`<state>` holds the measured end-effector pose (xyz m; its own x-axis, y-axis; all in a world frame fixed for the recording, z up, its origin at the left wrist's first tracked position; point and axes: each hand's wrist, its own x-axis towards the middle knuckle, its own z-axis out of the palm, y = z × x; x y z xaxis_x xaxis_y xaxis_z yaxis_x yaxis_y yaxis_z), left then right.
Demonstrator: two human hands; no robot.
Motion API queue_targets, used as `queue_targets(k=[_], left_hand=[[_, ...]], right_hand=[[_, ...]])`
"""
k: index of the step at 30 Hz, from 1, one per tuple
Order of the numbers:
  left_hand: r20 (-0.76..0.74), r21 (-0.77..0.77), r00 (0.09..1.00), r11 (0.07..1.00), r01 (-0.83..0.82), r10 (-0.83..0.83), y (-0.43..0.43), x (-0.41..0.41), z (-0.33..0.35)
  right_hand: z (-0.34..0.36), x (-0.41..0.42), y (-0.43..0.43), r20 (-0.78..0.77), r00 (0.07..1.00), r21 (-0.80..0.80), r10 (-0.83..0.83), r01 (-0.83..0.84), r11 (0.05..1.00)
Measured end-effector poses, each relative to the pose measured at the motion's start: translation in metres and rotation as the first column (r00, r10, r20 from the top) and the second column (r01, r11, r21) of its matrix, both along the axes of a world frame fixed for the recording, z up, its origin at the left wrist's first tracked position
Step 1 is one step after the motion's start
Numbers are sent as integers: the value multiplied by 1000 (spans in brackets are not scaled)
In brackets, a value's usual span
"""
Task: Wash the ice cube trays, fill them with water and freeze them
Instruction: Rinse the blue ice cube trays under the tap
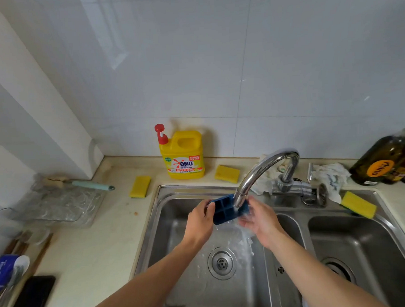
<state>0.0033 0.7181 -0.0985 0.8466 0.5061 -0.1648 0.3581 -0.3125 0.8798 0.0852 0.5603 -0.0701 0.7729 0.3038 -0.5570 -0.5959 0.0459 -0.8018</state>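
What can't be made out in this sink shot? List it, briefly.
Head view:
- Blue ice cube tray: right end hidden by the faucet spout and running water.
- Right hand: fingers blurred by water; its grip on the tray unclear.
- Dark bottle: cut off by the right edge.
- Detergent jug: small print too small to read.

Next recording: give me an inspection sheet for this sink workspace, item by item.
Surface: pale countertop with a steel double sink; water splashing in the left basin.
Job's things: one blue ice cube tray held under the running faucet.
Clutter: yellow detergent bottle, three yellow sponges, crumpled cloth, dark bottles, glass dish, brush.
Grippers: left hand grips the tray's left end; right hand holds its right end, in the stream.
Cables: nothing seen.
Surroundings: white tiled wall.
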Motion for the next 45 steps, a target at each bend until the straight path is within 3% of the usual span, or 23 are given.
queue_targets(k=[3,6,11,13,15,21,29,34,40,45], left_hand=[[-59,-81,998,997,9,-14,-6,5,-8],[-88,-277,996,961,-1,-24,-15,12,-14],[-141,-641,990,762,-93,2,-27,23,-12],[-152,-718,988,688,-103,-11,-31,27,-15],[-170,-732,985,671,-115,-17,-35,30,-16],[-188,-649,981,756,-83,-53,-42,36,-24],[-234,-583,968,783,-215,92,-27,37,-31],[-208,-525,968,819,-233,142,-12,27,-26],[-65,-250,990,958,-138,125,4,14,-22],[-11,-31,998,998,-62,62,10,10,-17]], right_hand=[[3,4,-7,90,996,-80,-2,9,997],[5,9,-14,142,990,-124,-13,31,992],[4,11,-27,221,974,-184,48,-7,983],[2,12,-33,241,967,-204,80,-30,979],[1,14,-37,260,960,-219,103,-45,975],[1,20,-40,261,950,-271,172,-99,958],[-8,19,-33,172,942,-369,287,-209,906],[-18,19,-21,78,962,-322,263,-225,919],[-30,17,-6,-162,969,-132,188,-210,969],[-31,12,7,-258,958,-62,126,-147,987]])
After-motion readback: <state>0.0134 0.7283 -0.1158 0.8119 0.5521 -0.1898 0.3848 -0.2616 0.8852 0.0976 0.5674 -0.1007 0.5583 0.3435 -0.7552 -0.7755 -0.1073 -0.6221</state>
